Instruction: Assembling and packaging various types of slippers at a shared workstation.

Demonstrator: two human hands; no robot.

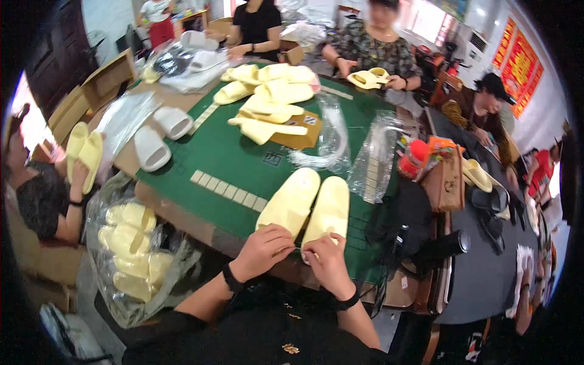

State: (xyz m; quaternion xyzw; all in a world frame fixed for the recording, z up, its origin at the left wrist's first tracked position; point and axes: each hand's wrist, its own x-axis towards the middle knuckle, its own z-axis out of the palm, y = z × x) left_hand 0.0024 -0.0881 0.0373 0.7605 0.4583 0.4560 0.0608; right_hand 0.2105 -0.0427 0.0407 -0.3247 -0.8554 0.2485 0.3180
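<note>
A pair of pale yellow slide slippers lies at the near edge of the table, toes pointing away from me. My left hand [266,250] is closed in a pinch at the near end of the left slipper [291,201]. Beside it, my right hand [330,261] pinches at the near end of the right slipper [328,210]. Between my fingertips there is something thin, too small to name. Both hands touch or nearly touch the slippers. Farther up the table lies a heap of yellow slippers [274,91], some on a piece of brown cardboard [307,135].
White strands [316,161] and clear plastic bags [374,161] lie on the green table top [210,158]. A red-lidded jar [413,157] and black bottle [444,244] stand right. Grey slippers [152,149] lie left, above a bag of yellow slippers [131,243]. Several people work around, some holding slippers.
</note>
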